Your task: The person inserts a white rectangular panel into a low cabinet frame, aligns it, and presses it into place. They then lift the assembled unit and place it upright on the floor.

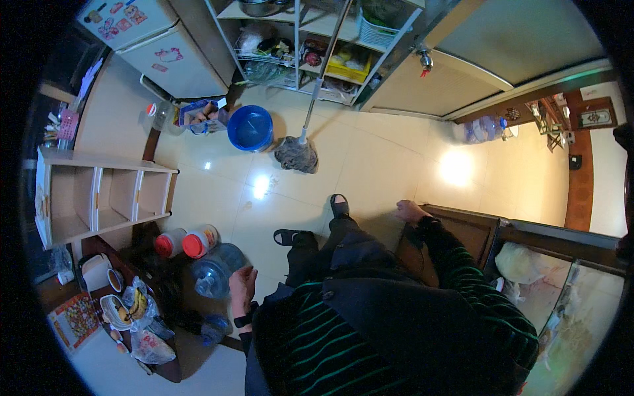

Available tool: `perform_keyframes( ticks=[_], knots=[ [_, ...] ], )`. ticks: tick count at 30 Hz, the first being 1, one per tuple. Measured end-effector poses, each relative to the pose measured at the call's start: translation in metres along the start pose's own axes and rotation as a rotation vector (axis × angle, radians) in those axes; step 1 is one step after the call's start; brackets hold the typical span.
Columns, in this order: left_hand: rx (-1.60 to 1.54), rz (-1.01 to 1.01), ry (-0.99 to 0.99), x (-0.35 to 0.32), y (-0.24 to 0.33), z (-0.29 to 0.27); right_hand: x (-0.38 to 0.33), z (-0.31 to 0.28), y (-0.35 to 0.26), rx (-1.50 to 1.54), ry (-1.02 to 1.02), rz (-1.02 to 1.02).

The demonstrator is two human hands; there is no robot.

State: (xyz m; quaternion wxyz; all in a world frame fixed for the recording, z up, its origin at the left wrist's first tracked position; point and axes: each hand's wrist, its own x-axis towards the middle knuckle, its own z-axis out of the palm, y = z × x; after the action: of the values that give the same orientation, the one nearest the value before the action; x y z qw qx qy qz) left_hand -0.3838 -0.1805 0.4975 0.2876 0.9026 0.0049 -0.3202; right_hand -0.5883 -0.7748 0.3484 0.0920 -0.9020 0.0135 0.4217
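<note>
My left hand [242, 287] hangs loosely at my side with nothing in it, its fingers slightly apart. Close to it on the floor is a large clear blue water jug [212, 277]. My right hand [411, 211] is held out by the corner of a dark brown cabinet [459, 224], fingers curled in and no object showing in them. Farther ahead, a mop with a grey head [296, 154] stands on the tiles, its metal handle [319, 89] leaning toward the shelf unit. Beside the mop head sits a round blue bucket [251, 128]. Neither hand touches the mop or bucket.
Two red-lidded jars [196, 245] stand near the water jug. An open white cabinet [99, 198] is at left, a fridge [173, 63] at far left. Storage shelves [296, 39] hold vegetables and baskets. A water bottle [482, 129] lies by the doorway at right.
</note>
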Motion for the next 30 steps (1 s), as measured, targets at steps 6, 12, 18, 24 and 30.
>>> perform_keyframes(
  ticks=[6, 12, 18, 24, 30],
  knots=[
    [0.144, 0.158, -0.033, 0.01, 0.051, 0.004, -0.064, 0.025, 0.03, 0.598, 0.203, 0.206],
    [0.191, 0.215, -0.036, 0.021, 0.065, 0.017, -0.062, 0.021, 0.056, 0.527, 0.038, 0.272],
    [0.178, 0.175, 0.014, 0.014, 0.08, 0.037, -0.02, 0.042, 0.104, 1.31, 0.13, 0.032],
    [0.099, 0.026, 0.037, -0.002, 0.09, 0.047, -0.012, 0.008, 0.102, 1.431, 0.2, 0.493],
    [0.066, -0.069, 0.097, -0.021, 0.066, 0.067, 0.003, -0.037, 0.114, 1.204, -0.13, 0.345]
  ],
)
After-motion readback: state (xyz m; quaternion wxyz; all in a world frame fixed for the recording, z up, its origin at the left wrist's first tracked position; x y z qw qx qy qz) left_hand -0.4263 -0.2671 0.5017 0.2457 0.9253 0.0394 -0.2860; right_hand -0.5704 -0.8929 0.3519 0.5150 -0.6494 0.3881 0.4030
